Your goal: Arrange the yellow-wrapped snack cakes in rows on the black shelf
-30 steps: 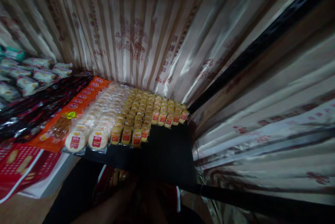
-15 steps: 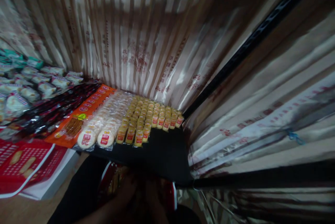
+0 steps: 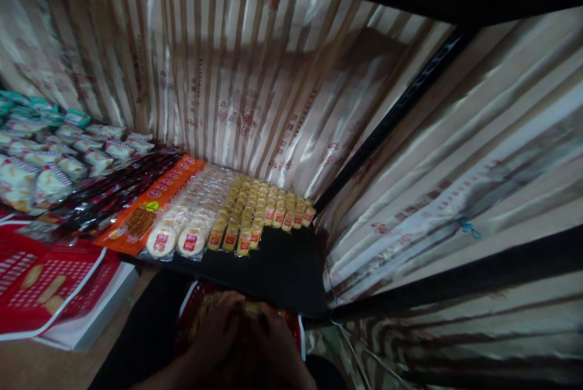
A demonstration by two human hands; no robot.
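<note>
My left hand [image 3: 222,321] and my right hand [image 3: 274,328] are close together inside a red basket [image 3: 298,335] at my lap. Both have curled fingers, closed around yellow-wrapped snack packets [image 3: 252,310] between them; deep shadow hides the fingertips. More yellow packets lie in the basket beside the left hand. Just beyond the basket is a black shelf [image 3: 277,268]. On it stand rows of similar small yellow packets [image 3: 244,238] with red labels. Left of these lie rows of round white crackers [image 3: 190,240] in clear wrap.
An orange snack bag [image 3: 144,215], dark red-black packets [image 3: 109,183] and white packets [image 3: 54,180] continue leftward. Another red basket [image 3: 77,271] with a few snacks sits on a white box [image 3: 98,311] at left. Black posts [image 3: 387,129] and pleated curtains [image 3: 246,92] enclose the shelf.
Both hands have come up slightly in the basket, and yellow packets now show between them. The view has tilted a little, bringing a black top bar into sight. The shelf rows look the same.
</note>
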